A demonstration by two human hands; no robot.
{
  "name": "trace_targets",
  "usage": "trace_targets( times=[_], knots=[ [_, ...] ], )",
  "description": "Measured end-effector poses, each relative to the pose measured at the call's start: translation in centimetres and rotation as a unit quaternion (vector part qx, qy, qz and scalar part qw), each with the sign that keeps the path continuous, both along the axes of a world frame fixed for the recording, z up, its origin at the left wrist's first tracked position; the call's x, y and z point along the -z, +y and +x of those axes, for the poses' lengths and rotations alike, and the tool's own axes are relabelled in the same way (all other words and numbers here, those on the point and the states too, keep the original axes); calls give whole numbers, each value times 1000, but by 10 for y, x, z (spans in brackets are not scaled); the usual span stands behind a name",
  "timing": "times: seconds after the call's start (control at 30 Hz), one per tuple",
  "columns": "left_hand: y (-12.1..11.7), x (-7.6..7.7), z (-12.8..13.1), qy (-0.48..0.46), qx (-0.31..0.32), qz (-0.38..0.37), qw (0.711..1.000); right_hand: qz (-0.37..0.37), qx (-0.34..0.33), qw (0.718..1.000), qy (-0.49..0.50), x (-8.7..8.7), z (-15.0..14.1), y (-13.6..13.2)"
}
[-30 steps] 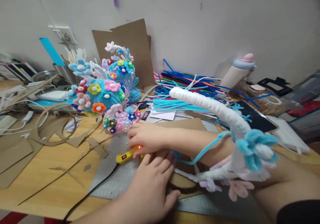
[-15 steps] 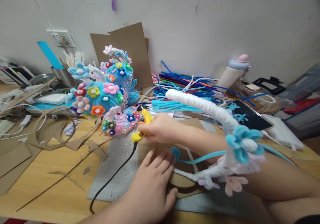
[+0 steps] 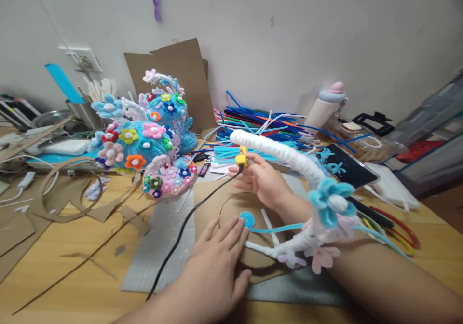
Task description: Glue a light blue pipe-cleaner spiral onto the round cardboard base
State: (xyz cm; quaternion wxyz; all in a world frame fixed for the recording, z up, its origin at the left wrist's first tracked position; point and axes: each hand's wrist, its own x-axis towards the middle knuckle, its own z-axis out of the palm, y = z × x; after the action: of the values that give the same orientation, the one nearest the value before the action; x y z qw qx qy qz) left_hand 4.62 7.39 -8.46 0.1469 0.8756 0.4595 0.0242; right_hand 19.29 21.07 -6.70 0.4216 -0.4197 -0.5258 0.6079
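Note:
My right hand [image 3: 262, 179] is closed around a yellow glue gun [image 3: 241, 158], held up off the table with its black cord [image 3: 181, 232] trailing toward me. A white pipe-cleaner hoop [image 3: 285, 153] with a blue flower [image 3: 331, 201] and pale pink flowers hangs around my right forearm. My left hand [image 3: 213, 271] lies flat, fingers spread, on a brown cardboard piece [image 3: 208, 201]. Just past its fingertips lies a small blue coiled disc [image 3: 247, 219] with a blue pipe-cleaner tail.
Blue pipe-cleaner ornaments covered in coloured flowers [image 3: 144, 136] stand at the left. A heap of loose pipe cleaners [image 3: 264, 121] lies behind. A phone [image 3: 343, 165], a bottle [image 3: 323, 107], cardboard scraps [image 3: 65, 194] and a grey cutting mat [image 3: 159, 247] are around.
My right hand picked the glue gun up from the mat and carried it up and to the right. The blue coiled disc came into sight. My left hand stayed flat.

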Motion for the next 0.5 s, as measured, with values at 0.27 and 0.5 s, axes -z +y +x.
trace_targets(
  times=[0.27, 0.5],
  knots=[
    [-1, 2, -2, 2, 11, 29, 1000, 26, 133, 975, 178, 14, 25, 47],
    [3, -1, -5, 12, 34, 9, 999, 29, 319, 908, 271, -8, 57, 61]
  ],
)
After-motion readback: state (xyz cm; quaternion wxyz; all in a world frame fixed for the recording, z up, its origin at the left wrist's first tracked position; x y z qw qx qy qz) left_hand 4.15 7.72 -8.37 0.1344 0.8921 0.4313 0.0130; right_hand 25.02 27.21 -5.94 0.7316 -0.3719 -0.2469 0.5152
